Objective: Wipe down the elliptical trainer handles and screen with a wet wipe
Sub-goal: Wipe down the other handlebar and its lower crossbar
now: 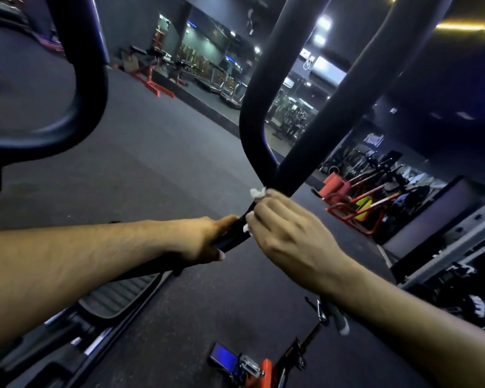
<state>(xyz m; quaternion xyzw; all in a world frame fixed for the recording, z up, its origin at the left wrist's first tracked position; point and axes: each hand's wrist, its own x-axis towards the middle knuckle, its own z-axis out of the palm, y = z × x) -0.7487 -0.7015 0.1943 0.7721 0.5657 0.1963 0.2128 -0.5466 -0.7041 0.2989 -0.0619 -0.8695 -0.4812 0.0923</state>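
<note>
A dim gym floor (pixel 157 163) is stretching behind the elliptical handle (pixel 266 107). The left hand (pixel 207 239) is gripping its lower bar while the right hand (pixel 286 228) is pinching the wet wipe (pixel 257 193) against it. Likely handle-wiping; next, sliding upward.

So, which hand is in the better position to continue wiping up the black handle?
The right hand, probably. It already pinches the white wipe against the black handle, just below the fork. The left hand grips the bar lower down, carries no wipe, and seems better kept there to steady it.
</note>
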